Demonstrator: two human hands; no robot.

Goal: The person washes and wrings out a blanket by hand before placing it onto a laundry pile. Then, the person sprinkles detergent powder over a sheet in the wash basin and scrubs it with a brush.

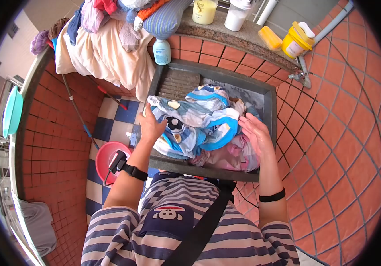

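Observation:
A dark stone sink (268, 95) with a ribbed washboard slope holds wet laundry. On top lies a blue and white patterned cloth (199, 119), bunched up, with a pink cloth (232, 155) under it at the near right. My left hand (153, 125) is at the left edge of the patterned cloth, its fingers apart and touching or close to it. At the right side of the pile is my right hand (256, 131), fingers stretched out and palm turned toward the cloth. Neither hand grips anything.
Behind the sink, a ledge (243, 37) carries a blue bottle (161, 52), two tubs, a yellow brush and a yellow bucket (294, 42). A tap (303, 80) sticks out at the right. Clothes hang at the upper left. A pink basin (103, 160) stands on the tiled floor.

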